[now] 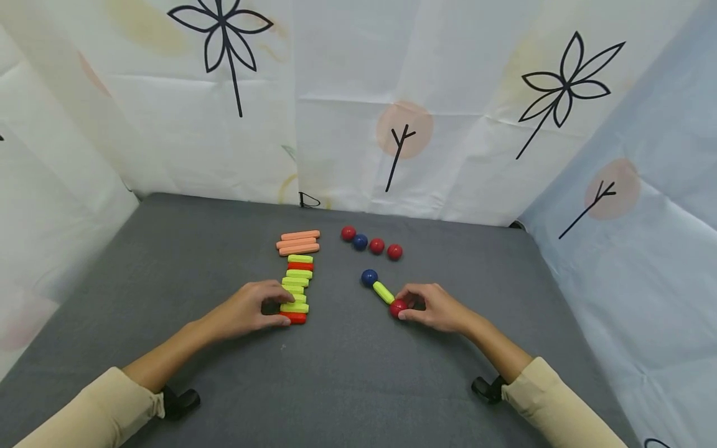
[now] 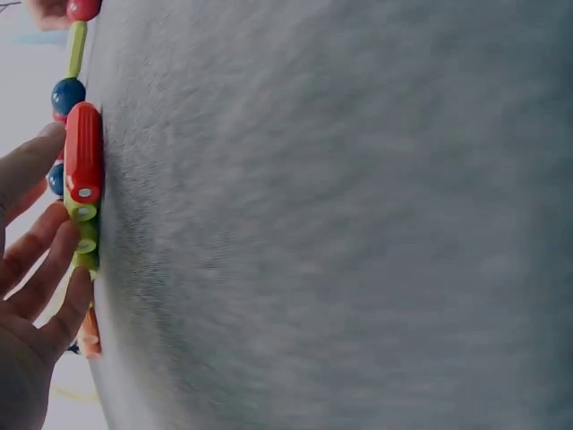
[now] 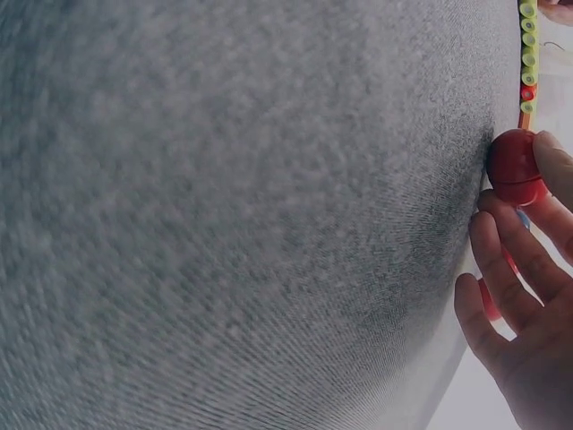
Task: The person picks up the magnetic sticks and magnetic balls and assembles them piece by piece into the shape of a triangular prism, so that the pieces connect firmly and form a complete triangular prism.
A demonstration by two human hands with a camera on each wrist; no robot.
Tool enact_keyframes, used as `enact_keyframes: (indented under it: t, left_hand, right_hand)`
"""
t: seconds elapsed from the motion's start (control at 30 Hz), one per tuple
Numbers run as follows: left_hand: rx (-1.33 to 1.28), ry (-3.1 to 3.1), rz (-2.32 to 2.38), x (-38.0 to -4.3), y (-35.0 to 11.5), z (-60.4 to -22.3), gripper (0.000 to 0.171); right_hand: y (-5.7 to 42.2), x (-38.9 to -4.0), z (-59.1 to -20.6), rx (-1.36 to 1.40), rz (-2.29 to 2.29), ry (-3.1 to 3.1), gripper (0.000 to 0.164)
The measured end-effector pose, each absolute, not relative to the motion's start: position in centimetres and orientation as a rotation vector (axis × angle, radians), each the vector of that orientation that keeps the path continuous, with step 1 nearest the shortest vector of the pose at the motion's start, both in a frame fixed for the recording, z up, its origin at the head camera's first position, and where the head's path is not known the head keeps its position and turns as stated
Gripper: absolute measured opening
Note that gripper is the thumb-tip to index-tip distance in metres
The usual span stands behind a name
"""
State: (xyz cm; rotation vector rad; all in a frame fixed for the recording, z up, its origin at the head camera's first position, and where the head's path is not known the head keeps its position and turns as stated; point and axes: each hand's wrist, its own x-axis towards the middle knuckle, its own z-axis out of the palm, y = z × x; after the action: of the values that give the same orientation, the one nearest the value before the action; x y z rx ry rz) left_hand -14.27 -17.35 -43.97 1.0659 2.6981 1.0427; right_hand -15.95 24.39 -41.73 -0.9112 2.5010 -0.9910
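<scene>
With thumb and forefinger my right hand (image 1: pixel 437 307) pinches a red ball (image 1: pixel 398 308) low over the grey cloth. That ball meets one end of a yellow-green stick (image 1: pixel 383 292), and a blue ball (image 1: pixel 369 277) sits at the stick's other end. My left hand (image 1: pixel 254 306) rests at the left side of a column of short sticks, thumb by the nearest red stick (image 2: pixel 84 150) and fingertips at the yellow-green sticks (image 1: pixel 294 308) behind it. Its fingers look loosely bent and spread in the left wrist view. They partly cover the left ends of some sticks.
Three orange sticks (image 1: pixel 299 242) lie stacked side by side beyond the column. To their right runs a slanting row of red balls (image 1: pixel 377 246) with one blue ball (image 1: pixel 360 241) among them. A patterned white curtain (image 1: pixel 347 155) borders the grey table (image 1: pixel 347 392) at the back and sides.
</scene>
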Motion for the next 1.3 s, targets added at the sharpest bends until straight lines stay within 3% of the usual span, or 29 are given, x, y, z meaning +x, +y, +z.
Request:
enact_keyframes:
  t: [0.63, 1.3]
  left_hand:
    - [1.045, 2.669, 1.14, -13.3, -16.7, -43.0, 0.036]
    - [0.719, 2.533, 1.558, -16.8, -8.4, -43.3, 0.026]
  right_hand:
    - [24.5, -15.8, -41.9, -0.893, -0.994, 2.51, 0.03]
    - [24.1, -15.5, -41.9, -0.904, -1.001, 2.536, 0.025]
